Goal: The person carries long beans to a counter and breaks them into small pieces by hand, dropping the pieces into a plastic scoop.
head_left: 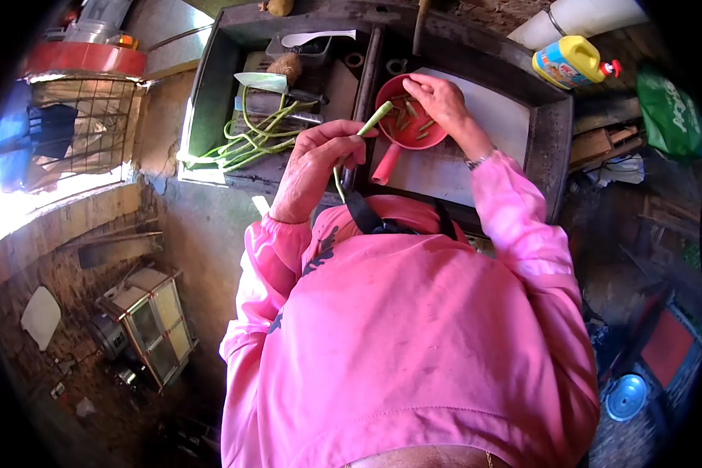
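My left hand [320, 162] is closed around a long green bean [376, 118], whose tip points up and right while its other end hangs below the fingers. A red long-handled dipper [433, 138] sits right of it, with several cut bean pieces [403, 117] inside. Over the dipper's far rim is my right hand [442, 101], fingers pressed together; whether they hold the rim or a small piece is hidden. More long beans [246, 148] lie in a loose tangle to the left. Beyond these rests a knife [262, 83] with a broad blade.
The dark-edged sink counter [370, 74] has a middle divider and a pale board [499, 117] on the right. A white spoon-like utensil [320, 37] and a brown fibrous ball [286, 68] lie at the back left. A yellow bottle [567, 62] stands at the right edge.
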Motion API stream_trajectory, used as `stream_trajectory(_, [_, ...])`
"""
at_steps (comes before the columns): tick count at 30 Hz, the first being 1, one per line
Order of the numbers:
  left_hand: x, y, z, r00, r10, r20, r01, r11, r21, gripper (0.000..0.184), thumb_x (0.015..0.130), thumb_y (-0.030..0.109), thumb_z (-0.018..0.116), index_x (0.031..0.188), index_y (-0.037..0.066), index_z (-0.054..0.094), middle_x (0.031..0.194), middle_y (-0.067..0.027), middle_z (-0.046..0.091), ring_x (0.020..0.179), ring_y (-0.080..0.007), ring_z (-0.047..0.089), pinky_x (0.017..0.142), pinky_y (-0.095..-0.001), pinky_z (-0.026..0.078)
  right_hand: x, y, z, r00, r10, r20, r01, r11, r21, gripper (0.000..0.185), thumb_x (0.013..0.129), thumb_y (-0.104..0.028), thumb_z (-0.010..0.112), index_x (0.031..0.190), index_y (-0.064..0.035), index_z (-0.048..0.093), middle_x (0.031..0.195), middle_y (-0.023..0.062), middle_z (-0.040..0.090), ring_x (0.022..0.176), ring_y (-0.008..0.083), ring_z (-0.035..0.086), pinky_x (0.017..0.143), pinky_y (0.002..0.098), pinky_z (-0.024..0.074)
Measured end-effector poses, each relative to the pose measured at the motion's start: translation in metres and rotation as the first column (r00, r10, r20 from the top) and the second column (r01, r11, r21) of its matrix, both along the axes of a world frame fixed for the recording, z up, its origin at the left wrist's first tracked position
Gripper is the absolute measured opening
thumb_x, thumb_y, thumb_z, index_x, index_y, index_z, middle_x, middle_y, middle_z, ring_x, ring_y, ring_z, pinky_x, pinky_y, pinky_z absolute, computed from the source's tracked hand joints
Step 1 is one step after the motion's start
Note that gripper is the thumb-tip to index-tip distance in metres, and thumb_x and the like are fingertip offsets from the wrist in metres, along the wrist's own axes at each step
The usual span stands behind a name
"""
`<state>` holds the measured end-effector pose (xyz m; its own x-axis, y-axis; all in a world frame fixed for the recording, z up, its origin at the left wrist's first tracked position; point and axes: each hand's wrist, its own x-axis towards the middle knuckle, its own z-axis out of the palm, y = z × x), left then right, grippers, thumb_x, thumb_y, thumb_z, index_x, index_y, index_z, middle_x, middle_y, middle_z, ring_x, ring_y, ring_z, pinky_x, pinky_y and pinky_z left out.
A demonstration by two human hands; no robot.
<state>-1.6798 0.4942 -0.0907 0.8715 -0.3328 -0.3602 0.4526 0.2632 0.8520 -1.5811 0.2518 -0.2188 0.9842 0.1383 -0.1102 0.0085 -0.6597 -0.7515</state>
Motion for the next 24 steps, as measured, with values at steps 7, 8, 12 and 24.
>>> stream_trajectory(7, [0.002,-0.004,0.003,0.997,-0.061,0.041,0.058,0.996,0.066,0.019,0.088,0.009,0.055,0.097,-0.001,0.068,0.071,0.0008,0.059,0.065,-0.0054,0.051,0.063,-0.0199,0.04,-0.06,0.021,0.139,0.887,0.371,-0.274,-0.074,0.701,0.709,0.041,0.094,-0.031,0.059,0.117,0.0026,0.059,0.081,0.0118,0.067,0.071,0.0178,0.068,0.059,0.0275,0.0556])
stream_trajectory(8, [0.001,-0.006,0.005,0.997,-0.052,0.058,0.048,0.996,0.081,0.019,0.088,0.01,0.055,0.097,-0.001,0.068,0.071,0.0008,0.059,0.065,-0.0053,0.051,0.062,-0.0198,0.039,-0.062,0.02,0.139,0.871,0.401,-0.283,-0.092,0.699,0.709,0.037,0.094,-0.027,0.059,0.116,0.0033,0.059,0.08,0.0116,0.066,0.068,0.018,0.067,0.056,0.0268,0.0556])
stream_trajectory(12, [-0.006,-0.008,0.002,0.986,-0.039,0.165,0.001,0.974,0.225,0.017,0.088,0.009,0.057,0.096,-0.001,0.068,0.073,0.001,0.061,0.065,-0.0038,0.051,0.059,-0.0194,0.04,-0.072,0.024,0.131,0.924,0.337,-0.18,-0.096,0.662,0.743,0.023,0.092,-0.016,0.061,0.104,0.0034,0.064,0.075,0.0091,0.065,0.058,0.0145,0.064,0.05,0.0249,0.0532])
stream_trajectory(24, [-0.004,0.001,-0.008,0.988,0.079,0.134,-0.084,0.996,0.036,0.024,0.092,0.011,0.051,0.104,-0.001,0.067,0.075,-0.0011,0.061,0.069,-0.0059,0.049,0.066,-0.0201,0.038,-0.076,0.028,0.134,0.892,0.131,0.433,-0.206,0.97,0.131,0.019,0.086,-0.011,0.066,0.102,-0.001,0.067,0.092,0.0163,0.069,0.078,0.0242,0.069,0.068,0.03,0.0545])
